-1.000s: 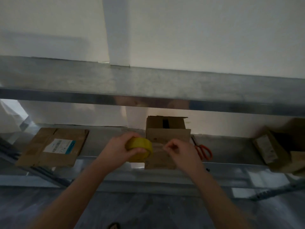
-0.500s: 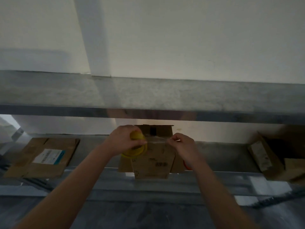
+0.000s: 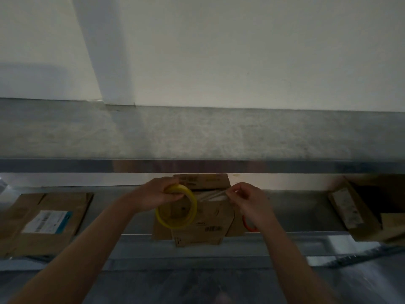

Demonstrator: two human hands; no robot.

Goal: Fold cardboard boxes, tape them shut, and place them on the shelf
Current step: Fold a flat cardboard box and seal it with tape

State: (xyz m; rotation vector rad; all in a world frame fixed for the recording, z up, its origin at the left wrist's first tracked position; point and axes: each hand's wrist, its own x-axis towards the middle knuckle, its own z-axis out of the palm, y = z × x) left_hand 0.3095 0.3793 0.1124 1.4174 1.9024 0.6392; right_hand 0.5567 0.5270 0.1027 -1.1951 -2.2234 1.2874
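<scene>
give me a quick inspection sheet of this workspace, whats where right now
surface: grey metal shelf, holding cardboard and scissors
job's things: brown cardboard box in the middle, flaps splayed out; yellow tape roll in front of it; clear tape strip stretched from the roll
clutter: flattened cardboard piece with white label at left; open cardboard box tilted at far right; orange-handled scissors partly hidden behind the right wrist
hands: left hand grips the roll; right hand pinches the strip's end
cables: nothing seen
surroundings: upper metal shelf above, white wall behind, dim light
</scene>
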